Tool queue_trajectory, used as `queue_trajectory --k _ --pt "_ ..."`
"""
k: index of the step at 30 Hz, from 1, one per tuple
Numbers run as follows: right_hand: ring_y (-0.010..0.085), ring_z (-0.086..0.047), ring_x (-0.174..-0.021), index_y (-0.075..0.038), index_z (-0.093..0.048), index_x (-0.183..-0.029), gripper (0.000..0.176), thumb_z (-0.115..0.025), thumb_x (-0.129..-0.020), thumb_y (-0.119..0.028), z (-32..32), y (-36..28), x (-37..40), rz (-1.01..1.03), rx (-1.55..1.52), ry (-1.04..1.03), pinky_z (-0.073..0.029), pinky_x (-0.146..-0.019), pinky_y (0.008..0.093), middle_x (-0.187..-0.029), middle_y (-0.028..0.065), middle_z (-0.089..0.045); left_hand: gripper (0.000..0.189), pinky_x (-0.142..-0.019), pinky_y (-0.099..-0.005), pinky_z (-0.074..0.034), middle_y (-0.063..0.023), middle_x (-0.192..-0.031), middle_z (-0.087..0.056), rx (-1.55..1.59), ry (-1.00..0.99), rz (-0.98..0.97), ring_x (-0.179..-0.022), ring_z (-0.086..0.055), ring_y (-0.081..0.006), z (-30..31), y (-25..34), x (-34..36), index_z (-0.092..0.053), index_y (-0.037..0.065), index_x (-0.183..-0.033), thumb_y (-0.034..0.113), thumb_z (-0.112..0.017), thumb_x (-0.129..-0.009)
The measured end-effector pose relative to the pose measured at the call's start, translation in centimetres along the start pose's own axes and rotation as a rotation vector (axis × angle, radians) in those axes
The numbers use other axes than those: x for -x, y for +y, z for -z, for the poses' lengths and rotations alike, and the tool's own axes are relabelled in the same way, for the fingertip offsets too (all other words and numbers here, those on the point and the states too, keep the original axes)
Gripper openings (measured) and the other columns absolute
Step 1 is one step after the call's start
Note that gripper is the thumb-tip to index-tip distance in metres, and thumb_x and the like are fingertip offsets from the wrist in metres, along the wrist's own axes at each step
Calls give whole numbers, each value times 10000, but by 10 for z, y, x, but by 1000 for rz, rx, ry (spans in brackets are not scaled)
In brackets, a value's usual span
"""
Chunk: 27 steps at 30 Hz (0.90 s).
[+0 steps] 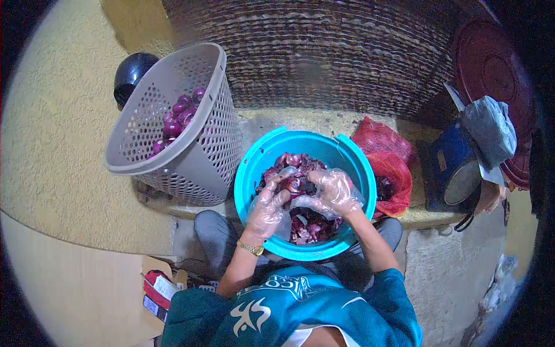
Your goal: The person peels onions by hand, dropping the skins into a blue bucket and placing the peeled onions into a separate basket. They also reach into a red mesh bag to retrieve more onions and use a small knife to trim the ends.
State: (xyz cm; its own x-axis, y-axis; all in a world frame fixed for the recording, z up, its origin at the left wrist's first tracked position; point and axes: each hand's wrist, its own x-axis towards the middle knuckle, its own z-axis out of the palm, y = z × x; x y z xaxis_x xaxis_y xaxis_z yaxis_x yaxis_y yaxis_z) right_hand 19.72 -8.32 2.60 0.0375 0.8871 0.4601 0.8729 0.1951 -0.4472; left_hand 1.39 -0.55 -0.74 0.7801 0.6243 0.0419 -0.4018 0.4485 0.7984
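Note:
Both my hands wear clear plastic gloves and meet over a turquoise tub [247, 231]. Between my fingers is a red onion [294, 185], partly hidden by the gloves. My left hand [269, 203], with a gold watch at the wrist, has its fingers bent around the onion's left side. My right hand [333, 192] closes on its right side, thumb and fingers curled. Beneath them, purple onion skins [312, 226] fill the lower part of the tub. At the left, a grey perforated basket [215, 124] leans and holds several peeled-looking purple onions [182, 115].
Right of the tub lie red mesh sacks [384, 141], one open with dark contents. Farther right are a blue scale [454, 165] with a grey bag [490, 130] on it and a dark red lid [491, 63]. A black bowl [134, 74] sits behind the basket.

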Motion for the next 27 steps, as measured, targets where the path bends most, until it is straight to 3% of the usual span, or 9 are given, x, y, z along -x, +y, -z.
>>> queue_trajectory --k 2,6,11,14,17,21,24,27 --pt "374 -619 -660 -59 -620 -764 479 -805 -671 -491 -2 2 1 49 -21 24 -469 -587 438 -703 161 -620 479 -1044 -337 -411 -56 -1361 -484 11 -6 3 -1234 -485 -175 0 -1 0 -450 56 -1384 119 -607 -936" --pt "382 -618 -669 -54 -632 -789 423 -784 -720 -443 -5 7 1 60 -35 -27 -470 -594 442 -708 168 -621 494 -991 -321 -451 -33 -1353 -492 65 -9 24 -1203 -507 -156 5 -5 0 -447 84 -1390 126 -621 -930" --pt "396 -608 -670 -44 -656 -820 318 -707 -799 -357 -15 12 8 31 -35 -20 -451 -602 484 -697 193 -609 491 -935 -325 -483 -11 -1356 -490 18 3 48 -1186 -513 -135 4 -3 0 -453 124 -1389 132 -624 -930" --pt "388 -618 -656 -58 -667 -819 395 -645 -854 -451 -18 16 9 -14 27 -139 -472 -623 487 -678 196 -623 513 -957 -350 -482 -38 -1359 -486 12 1 29 -1201 -509 -153 2 -4 1 -413 77 -1413 150 -601 -941" --pt "387 -613 -644 -60 -675 -829 369 -640 -861 -426 -15 17 8 -16 20 -191 -468 -624 489 -663 191 -618 480 -936 -356 -493 -30 -1343 -498 9 45 27 -1187 -516 -150 2 -8 2 -430 88 -1403 144 -585 -952" --pt "379 -617 -651 -67 -678 -827 336 -629 -870 -397 -21 26 17 -22 16 -195 -471 -625 483 -663 187 -618 424 -917 -367 -503 -20 -1311 -528 37 97 116 -1166 -527 -148 2 -10 3 -468 98 -1374 130 -567 -963" --pt "380 -584 -547 -37 -660 -782 339 -679 -838 -371 -27 31 23 51 -19 -78 -433 -528 477 -572 201 -555 402 -909 -372 -506 -16 -1298 -544 57 117 145 -1146 -540 -147 1 -13 3 -487 103 -1358 129 -565 -965" --pt "373 -578 -514 -47 -656 -739 399 -666 -851 -430 -20 22 23 18 16 -98 -433 -509 469 -550 196 -550 384 -923 -392 -505 -28 -1283 -559 55 162 172 -1141 -552 -167 5 -16 1 -504 103 -1341 129 -569 -963"
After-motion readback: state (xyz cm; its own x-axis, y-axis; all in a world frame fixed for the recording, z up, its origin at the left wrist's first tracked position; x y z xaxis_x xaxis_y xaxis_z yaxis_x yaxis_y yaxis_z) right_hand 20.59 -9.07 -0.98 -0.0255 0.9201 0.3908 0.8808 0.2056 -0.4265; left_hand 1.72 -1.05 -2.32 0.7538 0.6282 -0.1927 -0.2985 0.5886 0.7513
